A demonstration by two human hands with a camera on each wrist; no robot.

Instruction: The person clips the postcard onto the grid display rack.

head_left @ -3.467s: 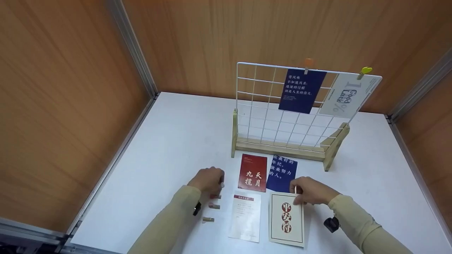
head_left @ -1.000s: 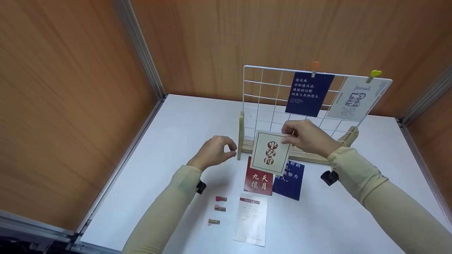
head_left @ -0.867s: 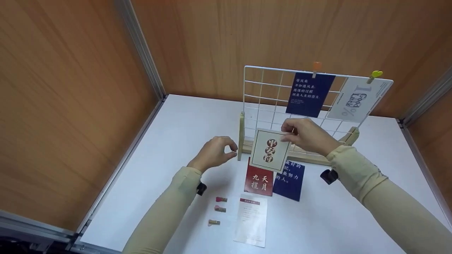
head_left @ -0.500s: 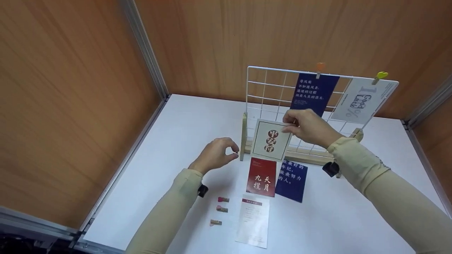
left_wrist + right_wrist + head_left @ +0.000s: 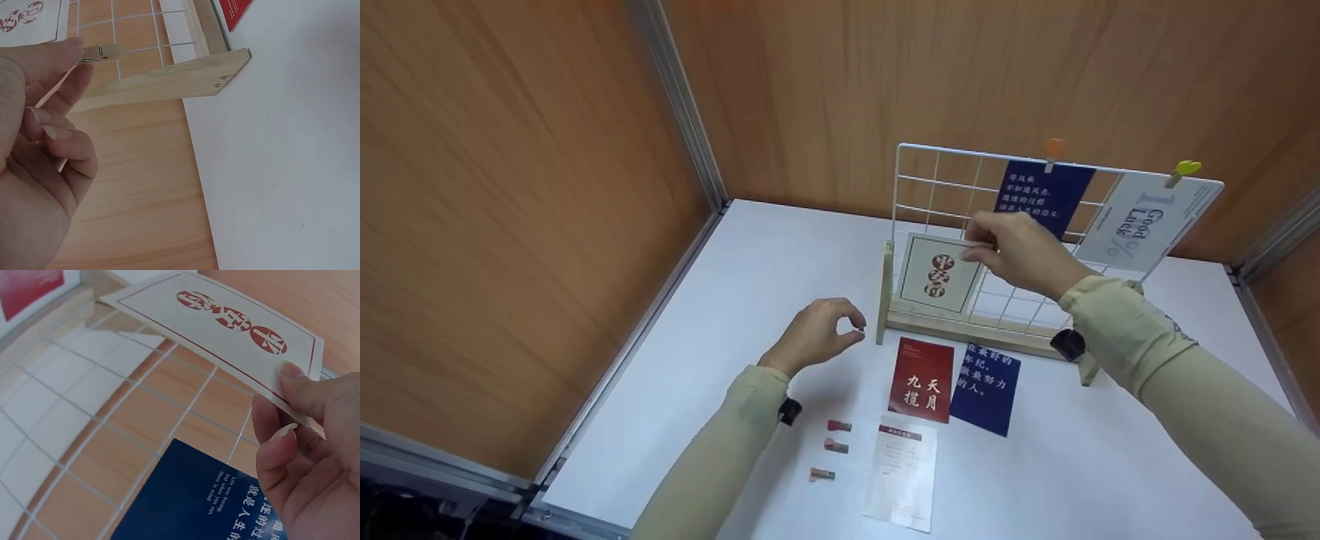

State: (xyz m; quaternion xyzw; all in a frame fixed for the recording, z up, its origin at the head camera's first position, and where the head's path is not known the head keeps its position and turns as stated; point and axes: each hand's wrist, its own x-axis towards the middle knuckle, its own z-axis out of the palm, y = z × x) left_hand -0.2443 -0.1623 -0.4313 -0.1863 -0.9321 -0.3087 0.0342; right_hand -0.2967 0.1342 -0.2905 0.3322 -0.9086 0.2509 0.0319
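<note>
My right hand pinches a cream card with red round characters by its upper right corner. The card hovers in front of the lower left part of a white wire grid rack, above its wooden base. Thumb and fingertip of my left hand pinch a small wooden clothespin, clearest in the left wrist view. That hand is in the air to the left of the rack's wooden foot. In the right wrist view the cream card is tilted, thumb on its face.
A navy card and a white "Good Luck" card hang on the rack from an orange clip and a yellow clip. A red card, blue card, white card and three clothespins lie on the table.
My right hand has lifted the cream card from the table and carried it up to the rack. My left hand has left the row of clothespins and moved up towards the rack.
</note>
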